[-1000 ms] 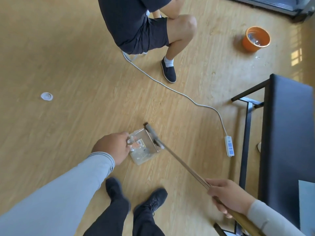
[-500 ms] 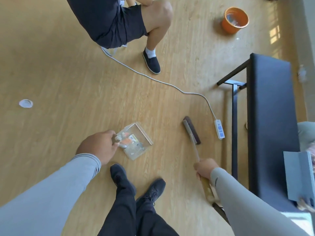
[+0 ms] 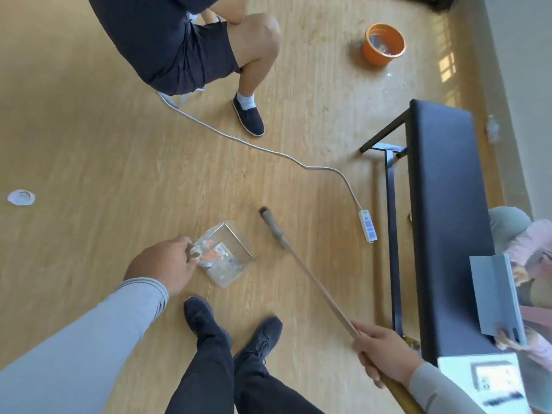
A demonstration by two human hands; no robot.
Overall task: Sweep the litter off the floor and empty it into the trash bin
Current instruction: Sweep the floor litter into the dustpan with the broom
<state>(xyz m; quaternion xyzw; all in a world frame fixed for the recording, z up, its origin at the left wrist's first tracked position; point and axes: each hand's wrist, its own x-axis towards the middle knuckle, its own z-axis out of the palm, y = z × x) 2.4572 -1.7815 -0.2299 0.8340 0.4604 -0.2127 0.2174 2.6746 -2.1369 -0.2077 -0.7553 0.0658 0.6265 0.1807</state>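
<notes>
A clear plastic dustpan (image 3: 236, 249) sits on the wooden floor just ahead of my feet, with orange and white litter (image 3: 213, 253) inside. My left hand (image 3: 162, 264) grips its handle at the pan's left side. My right hand (image 3: 385, 355) grips the wooden handle of a long broom, whose dark head (image 3: 270, 219) is a little to the right of the dustpan, apart from it. An orange trash bin (image 3: 383, 44) stands at the far right of the floor. A white lid-like piece of litter (image 3: 21, 198) lies far left.
A person crouches ahead (image 3: 179, 46), one dark shoe on the floor. A white cable runs from them to a power strip (image 3: 368, 226). A black bench (image 3: 442, 222) stands on the right, with another person holding a grey tablet (image 3: 495, 294) beyond it.
The broom head has left the dustpan mouth and swung out to the right. My right hand now holds the handle lower and further right. The dustpan stays on the floor in my left hand.
</notes>
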